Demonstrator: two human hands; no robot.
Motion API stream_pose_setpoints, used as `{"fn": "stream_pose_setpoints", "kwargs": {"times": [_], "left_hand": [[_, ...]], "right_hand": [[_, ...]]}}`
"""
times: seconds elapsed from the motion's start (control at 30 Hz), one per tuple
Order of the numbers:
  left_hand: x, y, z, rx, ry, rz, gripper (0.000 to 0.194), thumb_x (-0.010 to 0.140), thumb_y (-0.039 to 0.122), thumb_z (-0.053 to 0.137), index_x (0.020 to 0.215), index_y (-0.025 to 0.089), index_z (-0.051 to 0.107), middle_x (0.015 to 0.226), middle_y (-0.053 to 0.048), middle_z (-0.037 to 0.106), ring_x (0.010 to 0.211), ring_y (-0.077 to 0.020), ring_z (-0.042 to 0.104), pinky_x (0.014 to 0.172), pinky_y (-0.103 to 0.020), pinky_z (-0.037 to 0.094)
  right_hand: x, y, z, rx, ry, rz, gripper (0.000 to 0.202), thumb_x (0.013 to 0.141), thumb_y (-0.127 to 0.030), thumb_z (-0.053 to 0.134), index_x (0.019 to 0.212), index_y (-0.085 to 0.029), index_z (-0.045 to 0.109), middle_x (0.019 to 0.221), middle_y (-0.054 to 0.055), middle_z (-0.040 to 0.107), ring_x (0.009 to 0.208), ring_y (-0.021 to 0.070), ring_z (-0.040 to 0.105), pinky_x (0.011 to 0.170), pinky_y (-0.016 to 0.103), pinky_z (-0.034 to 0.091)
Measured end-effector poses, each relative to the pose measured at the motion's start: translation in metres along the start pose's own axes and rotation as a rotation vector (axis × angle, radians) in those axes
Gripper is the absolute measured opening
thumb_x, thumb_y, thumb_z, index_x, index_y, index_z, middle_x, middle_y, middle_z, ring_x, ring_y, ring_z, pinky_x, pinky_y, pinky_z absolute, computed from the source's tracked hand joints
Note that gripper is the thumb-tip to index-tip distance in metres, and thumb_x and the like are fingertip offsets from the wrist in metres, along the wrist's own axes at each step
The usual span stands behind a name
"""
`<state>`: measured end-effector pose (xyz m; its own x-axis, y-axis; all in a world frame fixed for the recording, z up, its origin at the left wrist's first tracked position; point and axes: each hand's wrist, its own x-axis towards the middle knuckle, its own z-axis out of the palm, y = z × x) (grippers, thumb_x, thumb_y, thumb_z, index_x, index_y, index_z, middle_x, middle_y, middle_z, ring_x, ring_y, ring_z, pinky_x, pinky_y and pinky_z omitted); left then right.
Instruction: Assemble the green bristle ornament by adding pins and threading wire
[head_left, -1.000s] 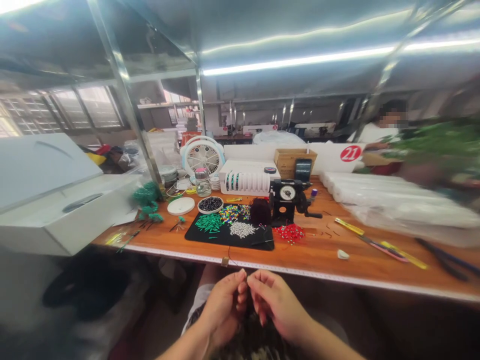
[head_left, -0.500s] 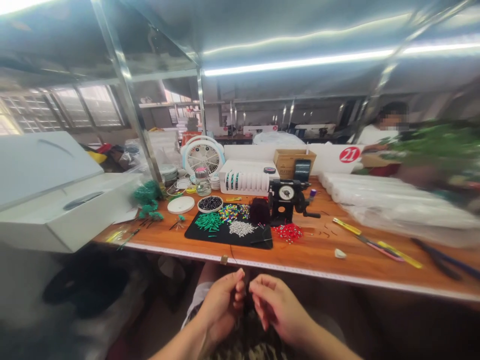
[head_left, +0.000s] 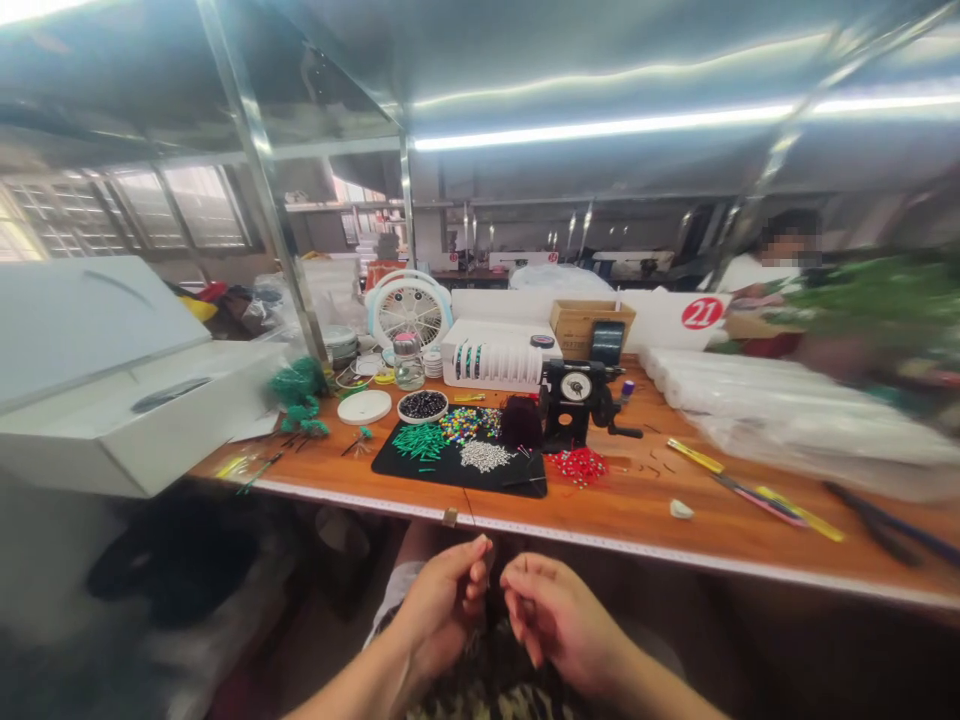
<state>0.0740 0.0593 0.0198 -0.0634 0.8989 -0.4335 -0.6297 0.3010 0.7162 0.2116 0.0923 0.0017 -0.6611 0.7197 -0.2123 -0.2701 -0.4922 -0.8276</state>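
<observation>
In front of the table edge, over my lap, my left hand (head_left: 448,600) is closed in a pinch. A thin dark cord (head_left: 469,508) runs from the black mat (head_left: 390,467) over the edge to its fingertips. Close by on the right, my right hand (head_left: 559,612) is also closed, thumb against curled fingers; whatever it holds is too small to make out. On the mat lie green tube-like pieces (head_left: 420,440), multicoloured beads (head_left: 460,426) and silver beads (head_left: 486,457). A small brass-coloured block (head_left: 449,517) sits at the table edge near my left hand.
Behind the mat stand a dish of black beads (head_left: 422,405), a white lid (head_left: 364,407) and a black hand-cranked machine (head_left: 576,400). Red pieces (head_left: 579,465) lie beside it. Cutters (head_left: 765,500), pliers (head_left: 877,520) and plastic-wrapped rolls (head_left: 750,400) are right. Another person (head_left: 772,265) sits beyond.
My right hand has shifted slightly right and down, widening the small gap between the hands. My left hand keeps its pinch almost in place. The whole view has moved slightly.
</observation>
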Motion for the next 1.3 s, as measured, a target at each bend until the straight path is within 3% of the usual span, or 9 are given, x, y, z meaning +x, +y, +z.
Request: {"fn": "stream_pose_setpoints", "kwargs": {"times": [0.13, 0.27, 0.37, 0.53, 0.67, 0.83, 1.0, 1.1, 1.3], "left_hand": [[0.000, -0.002, -0.002, -0.017, 0.000, -0.008, 0.023, 0.065, 0.025, 0.077, 0.071, 0.010, 0.061, 0.050, 0.006, 0.042, 0.040, -0.0024, 0.030, 0.038, -0.014, 0.017], [-0.002, -0.015, 0.002, 0.066, -0.044, 0.015, 0.033, 0.069, 0.033, 0.070, 0.051, 0.014, 0.050, 0.045, 0.001, 0.047, 0.043, -0.0087, 0.043, 0.042, -0.019, 0.026], [-0.005, -0.022, -0.001, 0.123, -0.058, -0.003, 0.037, 0.068, 0.036, 0.067, 0.046, 0.016, 0.046, 0.044, -0.001, 0.048, 0.044, -0.0117, 0.046, 0.044, -0.021, 0.025], [-0.009, -0.021, -0.011, 0.139, 0.029, -0.029, 0.038, 0.060, 0.038, 0.074, 0.047, 0.013, 0.048, 0.044, 0.003, 0.042, 0.040, -0.0053, 0.035, 0.043, -0.018, 0.019], [-0.010, -0.024, -0.013, 0.131, 0.046, -0.043, 0.037, 0.058, 0.034, 0.077, 0.046, 0.013, 0.049, 0.043, 0.003, 0.041, 0.039, -0.0043, 0.032, 0.042, -0.018, 0.016], [-0.008, -0.029, -0.016, 0.211, -0.064, -0.030, 0.039, 0.064, 0.037, 0.073, 0.044, 0.014, 0.048, 0.041, 0.002, 0.042, 0.038, -0.0062, 0.037, 0.041, -0.019, 0.018], [-0.007, -0.030, -0.022, 0.262, -0.066, -0.047, 0.037, 0.063, 0.042, 0.073, 0.049, 0.014, 0.053, 0.042, 0.001, 0.045, 0.037, -0.0077, 0.036, 0.042, -0.021, 0.020], [-0.008, -0.028, -0.023, 0.258, -0.045, -0.028, 0.043, 0.058, 0.047, 0.074, 0.044, 0.015, 0.049, 0.040, 0.002, 0.042, 0.039, -0.0084, 0.036, 0.043, -0.022, 0.022], [-0.009, -0.027, -0.021, 0.309, -0.036, 0.012, 0.050, 0.060, 0.051, 0.072, 0.039, 0.017, 0.042, 0.037, 0.002, 0.038, 0.039, -0.0086, 0.037, 0.045, -0.022, 0.023]], "right_hand": [[-0.002, 0.005, -0.002, -0.099, 0.076, -0.049, 0.038, 0.071, -0.045, 0.068, 0.061, -0.016, 0.047, 0.039, -0.007, 0.044, 0.030, 0.0038, 0.035, 0.031, 0.015, 0.024], [0.007, 0.013, 0.009, -0.112, 0.142, -0.111, 0.049, 0.070, -0.055, 0.066, 0.054, -0.016, 0.040, 0.047, -0.003, 0.050, 0.037, 0.0045, 0.041, 0.034, 0.015, 0.024], [0.008, 0.020, 0.012, -0.107, 0.101, -0.069, 0.052, 0.070, -0.060, 0.064, 0.054, -0.016, 0.042, 0.049, -0.001, 0.051, 0.039, 0.0055, 0.043, 0.034, 0.015, 0.027], [0.001, 0.028, 0.001, -0.093, 0.000, 0.006, 0.045, 0.069, -0.056, 0.067, 0.067, -0.012, 0.055, 0.052, -0.002, 0.052, 0.039, 0.0054, 0.041, 0.033, 0.015, 0.031], [0.000, 0.033, -0.004, -0.139, 0.027, -0.001, 0.046, 0.066, -0.056, 0.069, 0.063, -0.013, 0.053, 0.044, -0.005, 0.047, 0.034, 0.0049, 0.038, 0.033, 0.016, 0.028], [0.000, 0.035, -0.002, -0.238, 0.041, -0.015, 0.052, 0.069, -0.065, 0.060, 0.059, -0.016, 0.045, 0.041, -0.006, 0.045, 0.032, 0.0041, 0.035, 0.034, 0.017, 0.024], [0.004, 0.039, -0.005, -0.251, 0.004, -0.041, 0.050, 0.071, -0.062, 0.061, 0.060, -0.016, 0.046, 0.046, -0.003, 0.050, 0.034, 0.0043, 0.037, 0.036, 0.017, 0.025], [0.003, 0.039, -0.007, -0.231, -0.003, -0.005, 0.047, 0.067, -0.059, 0.067, 0.064, -0.014, 0.051, 0.054, 0.000, 0.057, 0.039, 0.0055, 0.043, 0.038, 0.017, 0.026], [0.000, 0.041, -0.010, -0.279, 0.029, -0.002, 0.046, 0.064, -0.056, 0.069, 0.059, -0.015, 0.048, 0.045, -0.004, 0.051, 0.037, 0.0056, 0.040, 0.039, 0.018, 0.029]]}}
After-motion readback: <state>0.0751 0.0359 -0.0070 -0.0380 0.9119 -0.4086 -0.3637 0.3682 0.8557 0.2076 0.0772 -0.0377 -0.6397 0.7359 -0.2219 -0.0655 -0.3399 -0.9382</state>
